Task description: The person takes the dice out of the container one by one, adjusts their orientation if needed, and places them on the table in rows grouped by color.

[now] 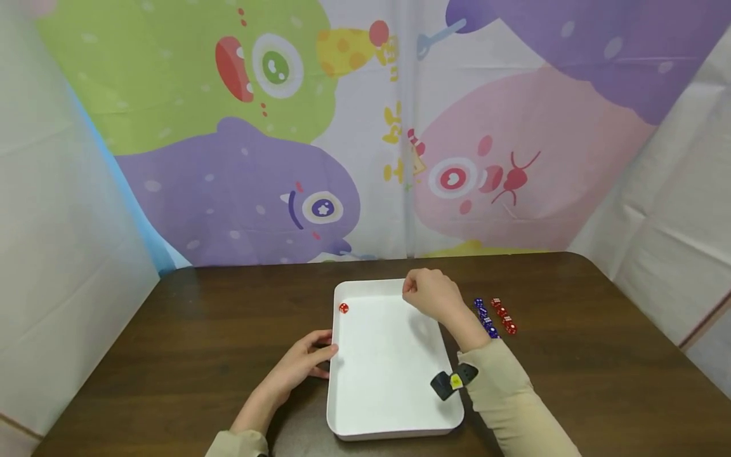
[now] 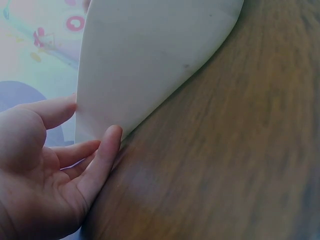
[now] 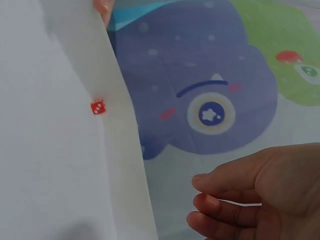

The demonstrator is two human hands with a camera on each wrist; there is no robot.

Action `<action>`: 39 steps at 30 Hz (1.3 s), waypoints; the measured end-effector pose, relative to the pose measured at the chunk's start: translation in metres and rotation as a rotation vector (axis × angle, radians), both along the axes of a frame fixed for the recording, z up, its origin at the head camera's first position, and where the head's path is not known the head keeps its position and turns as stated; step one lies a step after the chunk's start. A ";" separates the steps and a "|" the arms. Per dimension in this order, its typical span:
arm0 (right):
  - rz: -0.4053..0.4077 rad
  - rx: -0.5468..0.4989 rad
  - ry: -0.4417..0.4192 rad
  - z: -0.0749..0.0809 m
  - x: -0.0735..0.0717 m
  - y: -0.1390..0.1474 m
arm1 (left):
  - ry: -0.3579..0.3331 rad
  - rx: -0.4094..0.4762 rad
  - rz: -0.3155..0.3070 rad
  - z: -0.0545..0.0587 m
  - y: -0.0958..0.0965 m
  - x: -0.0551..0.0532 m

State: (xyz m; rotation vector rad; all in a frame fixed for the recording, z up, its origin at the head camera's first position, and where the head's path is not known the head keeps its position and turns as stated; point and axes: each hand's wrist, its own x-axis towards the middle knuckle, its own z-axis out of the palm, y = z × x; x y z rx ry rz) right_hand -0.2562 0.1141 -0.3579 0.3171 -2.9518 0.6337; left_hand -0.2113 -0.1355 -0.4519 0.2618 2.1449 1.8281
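A white tray [image 1: 388, 362] lies on the table with one red die [image 1: 344, 308] inside, near its far left corner. My left hand [image 1: 311, 355] holds the tray's left wall; in the left wrist view its fingers [image 2: 111, 137] press the outer side while the thumb meets the rim. Over the tray's far right corner hovers my right hand [image 1: 431, 293], fingers curled and thumb close to the index fingertip. The right wrist view shows these fingertips [image 3: 206, 202] drawn together; I cannot tell whether something small sits between them.
To the right of the tray, a row of blue dice [image 1: 483, 313] and a row of red dice [image 1: 502, 312] lie on the brown table [image 1: 577, 355]. My right forearm passes beside the blue row. A cartoon-printed curtain [image 1: 274, 190] hangs behind the table.
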 end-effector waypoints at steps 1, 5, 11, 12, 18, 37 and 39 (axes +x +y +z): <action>0.007 0.009 -0.003 -0.001 -0.001 -0.003 | 0.000 0.002 0.001 0.000 0.000 0.000; 0.039 0.035 -0.023 -0.006 -0.002 -0.015 | -0.001 0.003 0.002 0.000 0.001 0.000; 0.095 0.094 0.011 -0.012 -0.007 -0.031 | -0.005 0.003 -0.003 0.000 0.001 0.000; 0.108 0.101 0.011 -0.013 -0.008 -0.033 | -0.006 0.007 0.000 0.000 0.001 0.000; 0.164 0.138 -0.015 -0.020 -0.015 -0.047 | -0.002 0.009 -0.002 -0.001 0.002 0.001; 0.318 0.219 -0.057 -0.048 -0.026 -0.083 | -0.013 0.030 -0.012 0.012 0.001 0.005; 0.315 0.234 -0.068 -0.050 -0.026 -0.087 | -0.014 0.029 -0.013 0.012 0.001 0.005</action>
